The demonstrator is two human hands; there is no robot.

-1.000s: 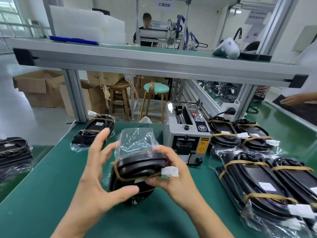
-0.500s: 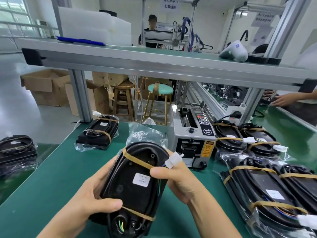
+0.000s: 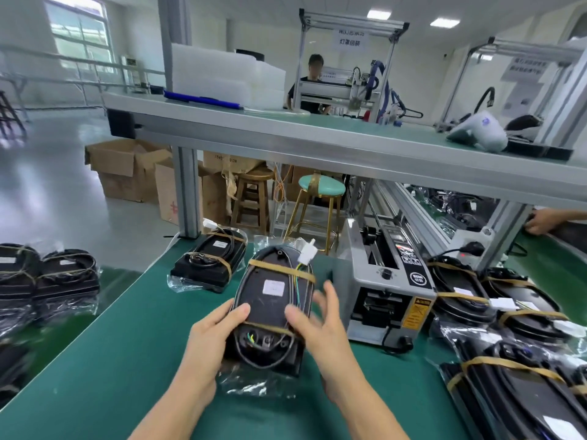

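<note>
Hands meet at frame centre-low over a black oval lamp unit (image 3: 270,300); the unit is tilted up off the green bench mat (image 3: 111,360), long axis running 6 to 12 o'clock, back face to the camera; left hand (image 3: 212,331) grasps the unit's 8 o'clock edge, thumb on the face, fingers curled under; right hand (image 3: 324,331) is released, fingers spread and blurred off the 3 o'clock edge, only the thumb touching the face near 5 o'clock; two rubber bands cross the unit, upper band (image 3: 276,267) near 12 o'clock, lower band (image 3: 270,327) near 6 o'clock; white label (image 3: 273,286) sits between them; white connector (image 3: 307,250) sticks up at 1 o'clock on thin wires; clear plastic bag (image 3: 251,385) hangs crumpled off the 6 o'clock end, touching the mat; tape dispenser (image 3: 387,290) stands just beside the unit at 3 o'clock; one bagged unit (image 3: 209,262) lies at 10 o'clock on the mat; banded units (image 3: 460,290) crowd the bench at 3 to 4 o'clock beyond the dispenser; more bagged units (image 3: 47,277) are piled at 9 o'clock, well apart; teal stool (image 3: 321,185) and wooden stool (image 3: 251,192) stand at 12 o'clock under the upper shelf (image 3: 317,144); cardboard boxes (image 3: 124,169) sit at 11 o'clock on the floor.
</note>
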